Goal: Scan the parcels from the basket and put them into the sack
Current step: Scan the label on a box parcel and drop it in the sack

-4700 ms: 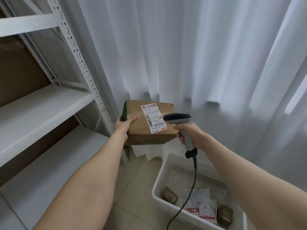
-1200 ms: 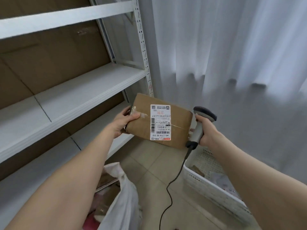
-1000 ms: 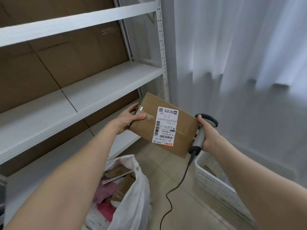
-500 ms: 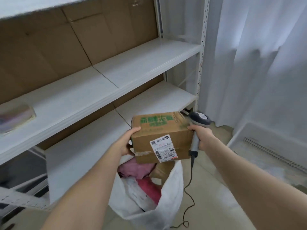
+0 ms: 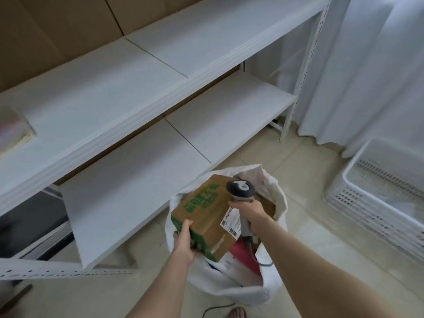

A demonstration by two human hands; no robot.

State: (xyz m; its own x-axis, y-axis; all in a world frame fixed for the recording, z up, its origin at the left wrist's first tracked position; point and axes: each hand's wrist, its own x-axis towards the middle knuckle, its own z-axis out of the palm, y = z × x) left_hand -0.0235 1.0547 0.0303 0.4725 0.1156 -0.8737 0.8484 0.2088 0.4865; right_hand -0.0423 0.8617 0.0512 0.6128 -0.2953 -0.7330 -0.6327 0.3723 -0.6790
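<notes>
Two tiers of white metal shelving (image 5: 137, 88) run beyond the fingers. Directly below the fingers gapes the white woven sack (image 5: 270, 292), a red packet (image 5: 243, 255) inside it. The white perforated plastic basket (image 5: 358, 180) sits well off to the right of the right hand (image 5: 250, 212). The brown cardboard parcel with green print (image 5: 202, 210) hangs tilted over the sack's mouth. That right hand is clamped on the grey handheld barcode scanner (image 5: 240, 188) and seems to steady the box's right side. The left hand (image 5: 183, 242) has its fingers curled round the near lower corner. I'd feed it in corner-first, clear of the rim, and let go low.
</notes>
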